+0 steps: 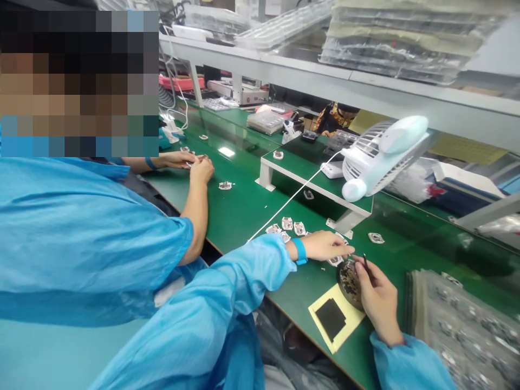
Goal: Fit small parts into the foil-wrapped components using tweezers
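Note:
My left hand (pixel 323 246), with a blue band at the wrist, reaches across the bench with its fingers stretched out toward the right. It hovers over several small white plastic housings (pixel 299 228), and its fingertips come close to the rim of a round dark dish (pixel 348 281). Small brassy pieces lie in that dish. In my right hand (pixel 379 298) is a pair of dark tweezers (pixel 367 264), held at the dish's right side. Beneath the dish a yellow sheet (pixel 340 339) carries a black pad (pixel 331 318). One white housing (pixel 335 261) shows just below my left fingers.
A co-worker in a blue smock (pixel 93 233) sits at left, both hands (pixel 199 165) around a small part. A white fan (pixel 385 154) stands on a raised green shelf (pixel 300 162), its cable crossing the bench. Stacked clear trays (pixel 467 330) are at right.

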The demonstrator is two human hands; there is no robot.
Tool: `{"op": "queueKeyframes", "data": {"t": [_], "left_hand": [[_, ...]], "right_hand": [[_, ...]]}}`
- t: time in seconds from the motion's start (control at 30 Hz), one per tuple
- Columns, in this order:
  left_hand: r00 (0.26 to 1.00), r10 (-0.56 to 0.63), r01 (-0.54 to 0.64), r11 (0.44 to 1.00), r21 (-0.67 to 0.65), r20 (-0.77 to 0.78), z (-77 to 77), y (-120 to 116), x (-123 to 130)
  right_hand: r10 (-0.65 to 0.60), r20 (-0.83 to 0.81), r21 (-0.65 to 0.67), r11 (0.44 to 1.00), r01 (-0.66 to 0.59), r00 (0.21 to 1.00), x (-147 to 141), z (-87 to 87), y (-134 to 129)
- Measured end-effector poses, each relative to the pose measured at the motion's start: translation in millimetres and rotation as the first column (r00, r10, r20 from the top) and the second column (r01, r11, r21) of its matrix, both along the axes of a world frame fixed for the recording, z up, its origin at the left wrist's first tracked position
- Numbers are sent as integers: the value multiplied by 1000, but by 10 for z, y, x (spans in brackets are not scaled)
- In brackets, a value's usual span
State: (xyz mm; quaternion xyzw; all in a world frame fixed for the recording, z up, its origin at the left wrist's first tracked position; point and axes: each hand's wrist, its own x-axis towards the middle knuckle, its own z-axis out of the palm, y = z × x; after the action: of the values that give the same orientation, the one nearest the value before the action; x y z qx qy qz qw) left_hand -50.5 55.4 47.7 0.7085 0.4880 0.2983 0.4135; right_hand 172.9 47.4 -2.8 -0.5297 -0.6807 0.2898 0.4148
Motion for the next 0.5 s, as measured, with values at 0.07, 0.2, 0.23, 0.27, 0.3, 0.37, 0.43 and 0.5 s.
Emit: {"op": "queueKeyframes", "data": {"t": [0.07, 0.2, 0.23, 0.27, 0.3, 0.37, 0.43, 0.5], "left_hand": [[999, 45, -45, 999, -8, 26, -97, 4, 2], [995, 46, -43, 998, -37, 86, -264, -99, 14], [993, 19, -14, 999, -40, 118, -288, -125, 30], [987, -11, 18, 999, -42, 160, -305, -145, 51], [978, -39, 50, 998, -45, 207, -316, -162, 78], [952, -74, 96, 994, -61, 297, -326, -183, 137], [935, -79, 111, 991, -74, 346, -333, -195, 187], [934, -69, 99, 993, -68, 352, -345, -199, 216]], "right_hand": [[-14, 12, 13, 1000, 14, 1000, -6, -38, -7], [-31, -12, 29, 999, 31, 999, 5, -60, -63], [-35, -19, 39, 999, 36, 999, 11, -53, -79], [-42, -25, 48, 998, 44, 999, 18, -41, -94], [-53, -32, 53, 997, 54, 998, 24, -27, -106], [-73, -48, 49, 996, 75, 996, 37, 1, -118], [-76, -70, 31, 996, 79, 995, 45, 21, -117], [-62, -99, 2, 998, 62, 993, 45, 31, -107]]}}
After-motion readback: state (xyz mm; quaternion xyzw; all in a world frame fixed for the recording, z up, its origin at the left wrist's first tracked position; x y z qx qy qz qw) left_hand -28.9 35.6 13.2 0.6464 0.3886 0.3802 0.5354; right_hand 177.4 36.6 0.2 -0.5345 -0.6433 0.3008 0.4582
